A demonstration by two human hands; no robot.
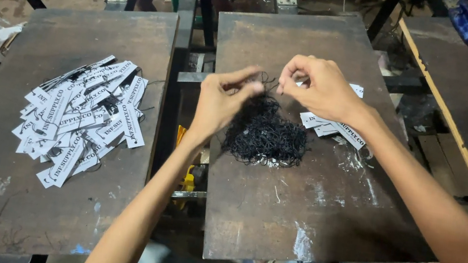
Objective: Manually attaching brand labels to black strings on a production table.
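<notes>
A tangled heap of thin black string loops [265, 137] lies near the middle of the right-hand dark metal platen [294, 224], and both hands work just above its top edge. The left hand [220, 101], at about ten o'clock from the heap, has thumb and fingers pinched together on a strand drawn up out of the tangle. The right hand [320, 89], at about one o'clock, is closed in a pinch on the same fine string, and seems also to hold a white tag, though that is too small to be sure. Under the right wrist, at three o'clock, a few white paper tags [335, 129] lie unstrung. Well apart at nine o'clock, on the left platen [76, 206], a large pile of strung tags [81, 115] lies finished; the string heap is still big, so much appears left.
</notes>
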